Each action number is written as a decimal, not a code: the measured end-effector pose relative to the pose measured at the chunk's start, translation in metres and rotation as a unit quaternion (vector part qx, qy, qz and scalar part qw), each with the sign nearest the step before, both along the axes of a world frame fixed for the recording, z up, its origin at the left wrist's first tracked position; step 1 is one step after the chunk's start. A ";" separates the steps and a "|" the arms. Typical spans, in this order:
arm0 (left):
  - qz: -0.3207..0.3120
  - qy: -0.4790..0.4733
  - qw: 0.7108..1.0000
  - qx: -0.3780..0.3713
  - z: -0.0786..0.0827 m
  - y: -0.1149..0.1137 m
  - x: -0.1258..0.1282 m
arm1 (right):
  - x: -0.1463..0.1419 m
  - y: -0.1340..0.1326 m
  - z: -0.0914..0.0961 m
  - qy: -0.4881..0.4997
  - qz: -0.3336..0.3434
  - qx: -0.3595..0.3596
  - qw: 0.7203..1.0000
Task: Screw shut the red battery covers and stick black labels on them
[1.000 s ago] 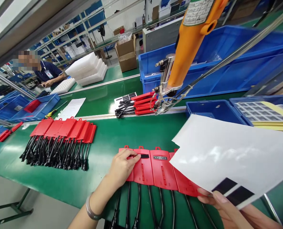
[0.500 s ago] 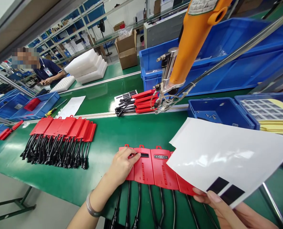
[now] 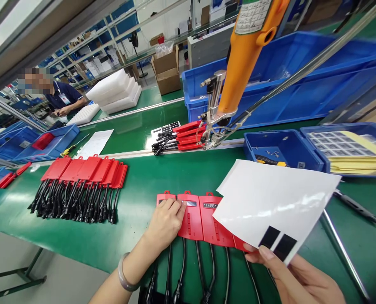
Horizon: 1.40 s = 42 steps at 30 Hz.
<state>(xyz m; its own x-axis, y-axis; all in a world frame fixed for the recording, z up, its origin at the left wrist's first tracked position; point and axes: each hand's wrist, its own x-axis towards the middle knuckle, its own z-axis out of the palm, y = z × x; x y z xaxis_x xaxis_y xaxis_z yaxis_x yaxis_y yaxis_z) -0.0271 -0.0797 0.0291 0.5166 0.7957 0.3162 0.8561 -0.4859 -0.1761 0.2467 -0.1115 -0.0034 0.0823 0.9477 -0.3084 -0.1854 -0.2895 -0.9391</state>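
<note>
Head view: bare hands over a row of red units, one holding a white sheet

On a green worktable, red units lie side by side near the person, black cables trailing toward the viewer. The left hand, a grey bangle at its wrist, rests over the left end of the row, fingers curled and close together; whether they pinch anything cannot be told. Just beside its fingertips is a glossy dark strip on one unit; the next unit to the right bears a small display panel. The right hand pinches the lower edge of a white sheet between thumb and fingers. Two black rectangles sit near that edge, and the sheet covers part of the row's right end. Farther left lies a batch of similar red units.
</note>
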 end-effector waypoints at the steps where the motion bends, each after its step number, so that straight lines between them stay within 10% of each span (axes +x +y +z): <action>1: 0.007 0.000 1.000 -0.008 0.002 -0.002 0.002 | -0.001 0.001 0.003 0.015 0.002 -0.007 1.000; 6: 0.036 -0.134 0.990 -0.037 0.030 -0.018 0.029 | -0.010 0.001 0.021 0.072 0.034 -0.013 0.997; 12: -0.079 -0.299 0.950 -0.050 0.058 -0.030 0.080 | -0.021 -0.010 0.028 0.047 0.088 0.048 0.994; 30: -0.113 -0.359 0.921 -0.105 0.054 -0.025 0.088 | -0.019 0.007 0.075 -0.132 0.163 0.217 0.953; 35: -0.087 -0.436 0.881 -0.159 0.041 -0.010 0.074 | -0.006 0.005 0.042 -0.132 0.053 0.110 0.984; 42: -0.035 -0.179 0.982 -0.043 0.019 0.019 0.044 | 0.003 0.013 0.017 0.116 -0.149 -0.035 0.981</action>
<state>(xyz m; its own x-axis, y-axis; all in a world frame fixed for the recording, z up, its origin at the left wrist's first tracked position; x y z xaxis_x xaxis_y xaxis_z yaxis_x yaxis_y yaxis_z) 0.0164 -0.0607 0.0482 0.4387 0.7938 0.4212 0.8198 -0.5455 0.1742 0.2496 -0.0988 0.0138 0.2731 0.8680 -0.4148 -0.4776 -0.2520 -0.8417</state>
